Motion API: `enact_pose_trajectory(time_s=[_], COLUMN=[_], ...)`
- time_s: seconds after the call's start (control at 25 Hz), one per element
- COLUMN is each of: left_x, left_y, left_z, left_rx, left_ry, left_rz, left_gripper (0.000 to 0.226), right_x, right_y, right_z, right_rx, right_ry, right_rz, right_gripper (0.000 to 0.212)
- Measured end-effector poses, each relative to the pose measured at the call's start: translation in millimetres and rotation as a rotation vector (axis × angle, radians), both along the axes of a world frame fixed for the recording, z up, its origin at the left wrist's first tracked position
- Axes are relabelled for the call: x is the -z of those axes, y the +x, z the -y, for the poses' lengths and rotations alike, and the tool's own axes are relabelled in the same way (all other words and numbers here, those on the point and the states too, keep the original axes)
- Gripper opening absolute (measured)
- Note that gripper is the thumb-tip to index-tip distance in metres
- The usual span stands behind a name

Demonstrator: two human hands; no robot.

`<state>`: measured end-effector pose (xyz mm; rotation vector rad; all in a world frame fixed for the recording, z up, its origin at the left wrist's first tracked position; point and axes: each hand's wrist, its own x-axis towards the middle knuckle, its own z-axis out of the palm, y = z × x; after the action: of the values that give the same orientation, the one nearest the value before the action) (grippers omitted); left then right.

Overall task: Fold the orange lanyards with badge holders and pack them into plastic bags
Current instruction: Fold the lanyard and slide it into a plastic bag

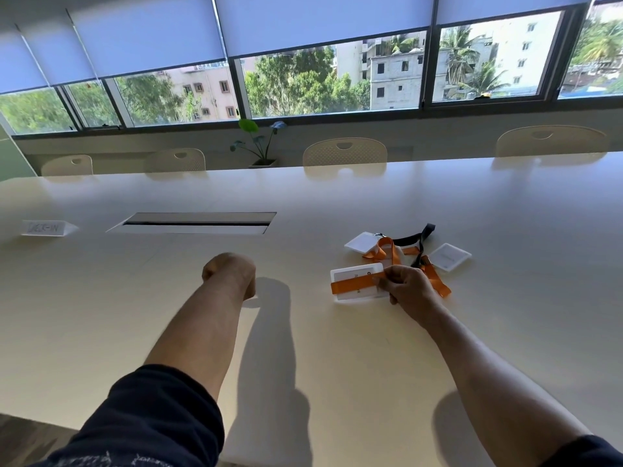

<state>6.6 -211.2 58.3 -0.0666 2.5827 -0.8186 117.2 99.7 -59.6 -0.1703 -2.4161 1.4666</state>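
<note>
My right hand [408, 285] pinches an orange lanyard strap [354, 285] that lies folded across a white badge holder [350, 276] on the table. Behind it lie more orange lanyard loops [386, 249], a black strap [416, 238] and two more white badge holders [362, 242] [450, 257]. My left hand [231, 274] rests on the table to the left as a curled fist holding nothing that I can see. No plastic bag is in view.
The long cream table [303, 348] has a cable hatch [199, 223] at the centre left and a small tent sign [47, 228] at the far left. Chairs [344, 152] line the far side, with a potted plant [259, 143] under the windows.
</note>
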Motion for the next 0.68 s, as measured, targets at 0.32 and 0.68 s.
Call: enact_pose_trajectory(time_s=[0.32, 0.68], left_x=[-15.8, 7.7], left_y=[-1.3, 17.5], left_z=[-27.0, -60.9], left_rx=[0.776, 0.736], left_ry=[0.384, 1.06], left_rz=[-0.603, -1.057], left_gripper=[0.018, 0.018], right_x=[-2.5, -2.0], right_y=[2.2, -4.1], right_z=[-0.4, -4.4], right_rx=[-0.02, 0.117], right_ry=[-0.042, -0.096], right_rz=[-0.009, -0.036], right_gripper=[0.019, 0.007])
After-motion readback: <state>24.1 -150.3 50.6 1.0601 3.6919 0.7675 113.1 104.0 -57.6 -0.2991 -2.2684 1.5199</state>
